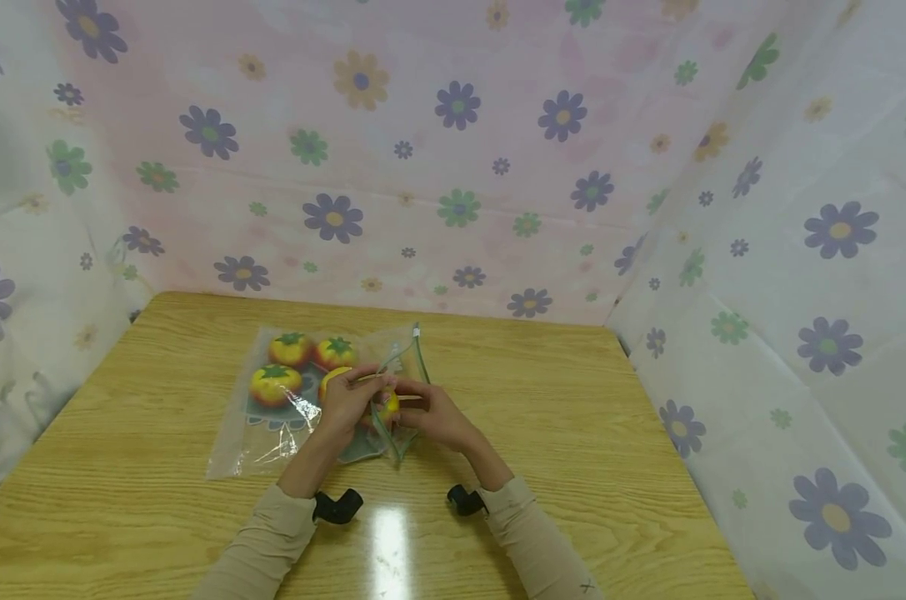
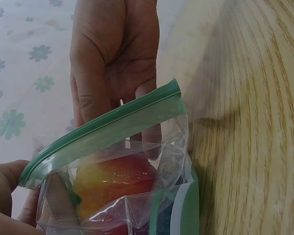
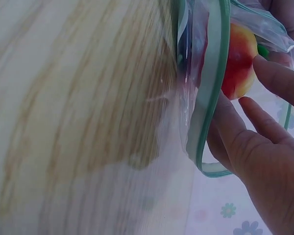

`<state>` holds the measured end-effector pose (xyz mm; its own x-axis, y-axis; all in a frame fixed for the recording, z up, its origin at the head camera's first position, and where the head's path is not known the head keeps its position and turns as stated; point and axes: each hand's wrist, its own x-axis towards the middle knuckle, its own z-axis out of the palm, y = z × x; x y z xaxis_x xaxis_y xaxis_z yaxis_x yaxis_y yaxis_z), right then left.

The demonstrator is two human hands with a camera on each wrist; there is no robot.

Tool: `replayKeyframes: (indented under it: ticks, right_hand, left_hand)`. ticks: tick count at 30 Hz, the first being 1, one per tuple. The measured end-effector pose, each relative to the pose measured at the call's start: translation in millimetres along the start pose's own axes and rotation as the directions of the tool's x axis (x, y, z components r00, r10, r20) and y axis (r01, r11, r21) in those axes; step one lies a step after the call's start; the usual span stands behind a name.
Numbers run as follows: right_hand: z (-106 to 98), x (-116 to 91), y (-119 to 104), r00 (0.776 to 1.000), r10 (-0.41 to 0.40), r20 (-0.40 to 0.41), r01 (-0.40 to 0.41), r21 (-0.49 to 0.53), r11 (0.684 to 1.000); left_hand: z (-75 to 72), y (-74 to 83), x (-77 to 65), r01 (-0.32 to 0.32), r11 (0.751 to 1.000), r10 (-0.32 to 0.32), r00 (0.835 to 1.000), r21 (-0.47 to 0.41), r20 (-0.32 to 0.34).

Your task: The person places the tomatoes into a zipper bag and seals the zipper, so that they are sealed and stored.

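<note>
A clear zip bag (image 1: 235,442) with a green zip strip (image 2: 105,121) lies on the table, its mouth held apart toward the right. Several yellow-and-red toy fruits with green leafy tops (image 1: 276,387) are inside its left part. My left hand (image 1: 345,402) pinches the edge of the bag's mouth. At that mouth, my right hand (image 1: 436,417) grips another such toy fruit (image 3: 241,61), with thumb and fingers on its sides. In the left wrist view this fruit (image 2: 117,178) shows through the clear plastic, and the strip hides part of the right fingers.
The wooden table (image 1: 573,467) extends on both sides of the bag. A flower-print sheet (image 1: 460,158) stands behind it and along the sides. Black wrist mounts (image 1: 338,506) stick out from both sleeves near the table.
</note>
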<state>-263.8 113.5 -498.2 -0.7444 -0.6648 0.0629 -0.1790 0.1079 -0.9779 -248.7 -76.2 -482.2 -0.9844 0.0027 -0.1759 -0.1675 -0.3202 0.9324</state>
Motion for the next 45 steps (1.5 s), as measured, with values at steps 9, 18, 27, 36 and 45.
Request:
replayKeyframes:
  ticks: [9, 18, 27, 36, 45]
  right_hand:
    - [-5, -8, -4, 0.990, 0.095, -0.109, -0.100, -0.036, 0.994]
    - [-18, -13, -6, 0.943, -0.005, -0.334, 0.011, 0.016, 1.000]
    - [-31, -15, -10, 0.834, -0.040, -0.550, 0.068, 0.030, 0.997]
    - [-41, -14, -7, 0.819, -0.062, -0.571, 0.043, -0.046, 0.998]
    - [-55, -8, -12, 0.886, -0.267, -0.380, 0.050, -0.494, 0.868]
  left_hand:
    - [-3.4, -0.5, 0.8, 0.043, 0.996, -0.041, 0.999, 0.078, -0.017]
    - [-11.7, -1.1, 1.1, 0.010, 0.988, -0.024, 0.996, 0.152, 0.091]
    - [-14.4, 3.6, -1.7, -0.075, 0.954, -0.005, 0.965, 0.291, 0.264]
    - [-19.5, 7.4, -6.2, -0.149, 0.925, -0.013, 0.907, 0.349, 0.420]
    - [-23.6, 14.3, -15.0, -0.183, 0.897, -0.066, 0.845, 0.402, 0.531]
